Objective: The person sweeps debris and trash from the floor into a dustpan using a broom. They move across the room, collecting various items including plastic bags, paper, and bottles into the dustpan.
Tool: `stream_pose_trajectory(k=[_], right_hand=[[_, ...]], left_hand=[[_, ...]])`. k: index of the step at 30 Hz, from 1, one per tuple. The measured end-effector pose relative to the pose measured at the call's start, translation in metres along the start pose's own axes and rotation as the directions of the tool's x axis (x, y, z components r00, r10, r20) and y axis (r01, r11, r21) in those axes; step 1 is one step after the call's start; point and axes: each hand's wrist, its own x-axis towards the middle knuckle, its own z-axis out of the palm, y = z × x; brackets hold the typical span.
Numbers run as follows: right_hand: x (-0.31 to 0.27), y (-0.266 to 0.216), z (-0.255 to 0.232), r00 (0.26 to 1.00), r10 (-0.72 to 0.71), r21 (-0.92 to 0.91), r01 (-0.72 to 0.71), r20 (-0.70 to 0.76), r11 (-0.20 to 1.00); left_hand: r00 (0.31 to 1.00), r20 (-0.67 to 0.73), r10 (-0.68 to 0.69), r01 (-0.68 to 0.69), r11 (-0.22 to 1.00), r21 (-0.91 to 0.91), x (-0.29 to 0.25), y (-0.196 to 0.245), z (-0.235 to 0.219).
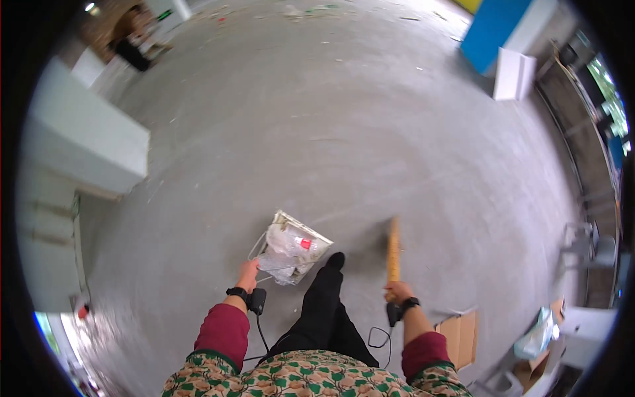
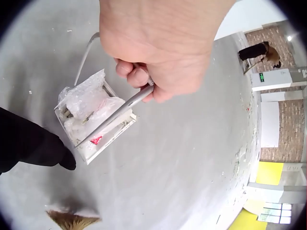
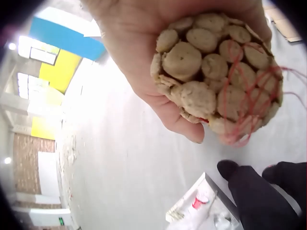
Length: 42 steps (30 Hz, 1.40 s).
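Note:
My left hand (image 1: 248, 274) grips the bent metal handle (image 2: 115, 115) of a white dustpan (image 1: 320, 237). Crumpled clear plastic wrap (image 2: 86, 98) and a scrap with a red patch (image 1: 305, 243) lie in the pan. The pan hangs in front of my left side, beside my black shoe (image 1: 336, 260). With my right hand (image 1: 399, 291) I hold a straw broom (image 1: 394, 251) by its bundled stalk end, which points at the wrist camera and trails red string (image 3: 237, 96). In the left wrist view the broom's bristles (image 2: 72, 220) show past my shoe.
Grey concrete floor (image 1: 370, 145) spreads ahead, with small debris (image 1: 311, 10) at the far end. A pale pillar (image 1: 99, 132) stands left; a blue column (image 1: 493, 33) and white panel (image 1: 514, 74) stand far right. Cardboard (image 1: 460, 337) lies by my right side. Another person (image 1: 132, 40) bends over far left.

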Motion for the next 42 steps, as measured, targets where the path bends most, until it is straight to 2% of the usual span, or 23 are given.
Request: stream_pose_trajectory(k=[1,2,4,5,7,9,12,15,17,18,20,22,24,26,27,28,30,32,34,37,38,40,42], right_hand=[[0.017,0.027,0.013,0.995,-0.045,-0.008,0.046,0.093,0.999],[-0.008,0.032,0.045,0.998,-0.011,-0.12,0.018,0.063,0.993],[-0.031,0.054,0.085,0.975,-0.049,-0.217,0.097,0.218,0.971],[-0.045,0.056,0.103,0.959,-0.034,-0.196,0.093,0.283,0.976],[-0.062,0.067,0.117,0.94,-0.03,-0.16,0.089,0.341,0.983],[-0.076,0.084,0.114,0.925,-0.1,-0.237,0.196,0.366,0.952],[-0.109,0.079,0.071,0.964,-0.111,-0.283,0.18,0.241,0.942],[-0.115,0.097,0.022,0.967,-0.247,-0.128,0.252,0.056,0.959],[-0.125,0.104,-0.017,0.971,-0.237,-0.038,0.237,0.018,0.971],[-0.122,0.106,-0.028,0.968,-0.249,0.041,0.249,-0.006,0.968],[-0.112,0.102,-0.044,0.967,-0.231,0.162,0.246,-0.107,0.956],[-0.093,0.09,-0.05,0.978,-0.167,0.265,0.196,-0.126,0.944],[-0.099,0.081,-0.041,0.983,-0.044,0.297,0.096,-0.178,0.95],[-0.071,0.07,-0.004,0.995,-0.005,0.239,0.028,-0.096,0.971],[-0.058,0.062,0.022,0.995,-0.06,-0.011,0.059,-0.075,0.998],[-0.052,0.06,0.041,0.993,-0.115,-0.261,0.102,-0.035,0.96],[-0.072,0.047,0.064,0.973,-0.165,-0.285,0.207,0.163,0.936],[-0.099,0.06,0.051,0.936,-0.207,-0.15,0.257,0.286,0.955],[-0.115,0.066,0.043,0.909,-0.293,-0.129,0.342,0.296,0.931],[-0.161,0.059,-0.019,0.905,-0.257,-0.013,0.278,0.34,0.96],[-0.152,0.068,-0.04,0.92,-0.282,0.049,0.279,0.273,0.959],[-0.158,0.075,-0.082,0.957,-0.217,0.105,0.199,0.192,0.974],[-0.139,0.076,-0.109,0.967,-0.23,0.186,0.208,0.107,0.96]], left_hand=[[0.999,0.044,0.009,-0.01,1.0,0.023,-0.001,-0.001,0.008],[0.999,0.042,-0.001,0.0,0.999,0.041,0.002,-0.009,0.01],[0.999,0.039,-0.027,0.025,0.998,0.056,-0.005,-0.016,0.009],[0.999,0.038,-0.016,0.012,0.993,0.12,-0.009,-0.013,0.011],[0.999,0.051,0.002,-0.012,0.981,0.193,-0.011,-0.017,0.01],[0.997,0.062,0.052,-0.059,0.993,0.105,-0.006,-0.027,0.009],[0.988,0.147,0.047,-0.066,0.989,0.13,-0.007,-0.019,0.006],[0.986,0.165,0.008,-0.032,0.989,0.145,-0.006,-0.014,0.012],[0.98,0.198,-0.02,-0.011,0.988,0.154,-0.021,-0.011,0.01],[0.974,0.226,0.023,-0.072,0.974,0.213,-0.018,-0.009,0.009],[0.953,0.298,0.049,-0.142,0.944,0.298,-0.011,-0.009,0.012],[0.948,0.312,0.066,-0.159,0.947,0.281,-0.005,-0.003,0.014],[0.944,0.323,0.069,-0.169,0.94,0.295,-0.019,-0.012,0.012],[0.941,0.326,0.088,-0.19,0.935,0.298,-0.017,0.003,0.021],[0.949,0.308,0.07,-0.177,0.926,0.334,-0.014,0.014,0.024],[0.956,0.288,0.059,-0.167,0.916,0.365,-0.016,0.022,0.027],[0.96,0.277,0.047,-0.172,0.877,0.449,-0.018,0.039,0.036],[0.969,0.244,0.039,-0.161,0.85,0.502,-0.038,0.027,0.053],[0.927,0.359,0.108,-0.302,0.781,0.546,-0.037,0.044,0.046],[0.962,0.237,0.138,-0.232,0.872,0.43,-0.065,0.061,0.045],[0.972,0.196,0.127,-0.196,0.902,0.384,-0.078,0.068,0.05],[0.978,0.15,0.147,-0.192,0.915,0.354,-0.099,0.079,0.045],[0.98,0.126,0.152,-0.185,0.926,0.329,-0.106,0.094,0.046]])
